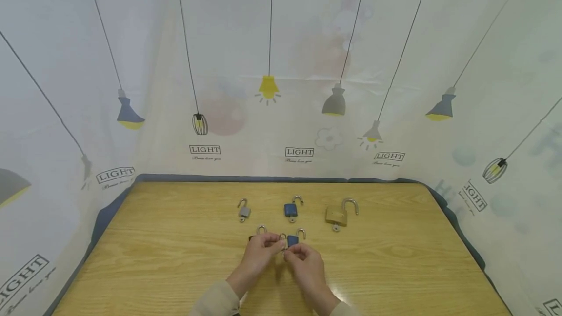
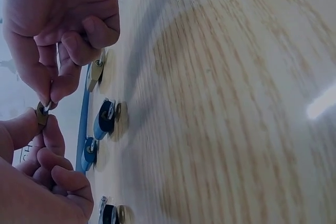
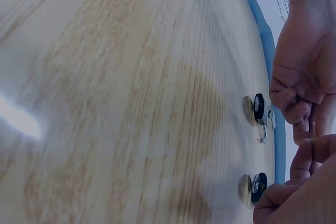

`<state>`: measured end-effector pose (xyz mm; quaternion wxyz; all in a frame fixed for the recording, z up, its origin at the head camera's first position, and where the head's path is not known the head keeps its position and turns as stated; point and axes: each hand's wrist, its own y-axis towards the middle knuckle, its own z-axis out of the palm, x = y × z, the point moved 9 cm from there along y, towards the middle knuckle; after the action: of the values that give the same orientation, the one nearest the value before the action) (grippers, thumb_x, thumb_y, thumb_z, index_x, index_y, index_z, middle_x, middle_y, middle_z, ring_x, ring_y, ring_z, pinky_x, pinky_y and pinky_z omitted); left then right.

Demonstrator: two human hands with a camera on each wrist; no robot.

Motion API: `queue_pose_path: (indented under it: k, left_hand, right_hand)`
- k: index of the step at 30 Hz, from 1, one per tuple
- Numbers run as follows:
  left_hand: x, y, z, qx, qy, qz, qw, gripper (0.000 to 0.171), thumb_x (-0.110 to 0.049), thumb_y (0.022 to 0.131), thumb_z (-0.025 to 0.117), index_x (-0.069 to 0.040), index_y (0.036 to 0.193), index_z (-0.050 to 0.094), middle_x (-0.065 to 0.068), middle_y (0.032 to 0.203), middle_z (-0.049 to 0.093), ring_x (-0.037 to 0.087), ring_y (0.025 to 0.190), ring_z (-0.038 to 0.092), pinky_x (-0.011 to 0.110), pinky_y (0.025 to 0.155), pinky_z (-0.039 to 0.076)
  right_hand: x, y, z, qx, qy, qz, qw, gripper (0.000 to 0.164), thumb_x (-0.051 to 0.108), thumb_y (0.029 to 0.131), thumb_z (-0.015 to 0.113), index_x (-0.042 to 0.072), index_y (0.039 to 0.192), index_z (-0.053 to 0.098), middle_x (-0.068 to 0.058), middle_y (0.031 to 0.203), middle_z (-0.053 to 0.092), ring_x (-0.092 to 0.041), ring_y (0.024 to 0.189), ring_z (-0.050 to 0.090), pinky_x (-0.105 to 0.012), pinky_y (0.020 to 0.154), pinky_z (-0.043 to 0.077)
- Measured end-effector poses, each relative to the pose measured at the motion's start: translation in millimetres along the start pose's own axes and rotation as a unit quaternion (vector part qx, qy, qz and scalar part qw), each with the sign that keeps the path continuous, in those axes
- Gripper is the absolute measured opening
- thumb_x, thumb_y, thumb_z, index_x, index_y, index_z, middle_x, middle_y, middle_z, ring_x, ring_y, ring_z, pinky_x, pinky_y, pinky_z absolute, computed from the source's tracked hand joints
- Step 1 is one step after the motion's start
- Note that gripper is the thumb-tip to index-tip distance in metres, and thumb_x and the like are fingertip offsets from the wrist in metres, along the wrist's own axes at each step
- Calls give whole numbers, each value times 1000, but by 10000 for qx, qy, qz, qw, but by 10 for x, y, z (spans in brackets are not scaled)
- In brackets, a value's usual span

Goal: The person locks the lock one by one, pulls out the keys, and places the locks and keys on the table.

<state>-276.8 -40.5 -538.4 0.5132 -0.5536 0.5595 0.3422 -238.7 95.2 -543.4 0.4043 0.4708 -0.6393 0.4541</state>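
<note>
A small brass padlock (image 2: pixel 41 115) is held between the thumb and fingers of my left hand (image 1: pixel 258 256), raised above the wooden table. My right hand (image 1: pixel 308 263) pinches a small metal key (image 2: pixel 49 104) at the padlock's lower end; fingers cover most of it. Just beyond the hands, a blue padlock (image 1: pixel 292 241) lies with its shackle swung out. A black padlock (image 3: pixel 259 109) sits past my left hand, which partly hides it in the head view.
Farther back on the table (image 1: pixel 386 257) lie a grey padlock (image 1: pixel 244 212), another blue padlock (image 1: pixel 290 210) and a large brass padlock (image 1: pixel 336 216), each with its shackle open and a key in its base. A lamp-print curtain (image 1: pixel 246 160) surrounds the back and sides.
</note>
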Motion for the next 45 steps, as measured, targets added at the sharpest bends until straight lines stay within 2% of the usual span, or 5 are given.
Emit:
queue_pose_path:
  k: [10,17,30,37,45]
  left_hand:
    - [-137,33,-149,-331,41,358,9988,30,-28,92,63,-2,106,65,7,101,67,18,91,60,39,83,51]
    - [-120,47,-189,-464,207,176,9986,26,-29,89,68,-7,102,68,5,98,68,16,89,59,38,81,50]
    - [-143,17,-277,-501,449,262,9974,27,-30,85,71,-8,100,68,4,96,69,15,85,60,34,77,50]
    - [-176,-9,-413,-476,875,614,9931,22,-28,85,72,-9,95,69,3,95,69,14,84,61,34,75,52]
    - [-66,-31,-622,-515,1131,415,9914,19,-29,84,73,-13,93,69,0,91,68,13,82,60,32,72,51]
  right_hand:
    - [18,-100,36,2,-23,-202,9998,9,16,81,69,8,84,66,-2,82,65,-15,75,55,-31,66,44]
    - [35,-145,47,82,25,-280,9996,10,15,81,70,7,85,66,-2,77,64,-14,71,55,-31,66,43]
    - [3,-132,62,228,-104,-396,9989,9,15,81,67,8,86,65,-1,79,60,-15,73,54,-28,65,44]
    - [19,-168,110,457,-205,-453,9977,9,14,81,68,7,86,64,-3,80,59,-16,74,53,-30,67,44]
    - [56,-203,192,844,-475,-621,9934,8,13,81,66,8,85,63,-2,78,58,-17,73,53,-31,66,44]
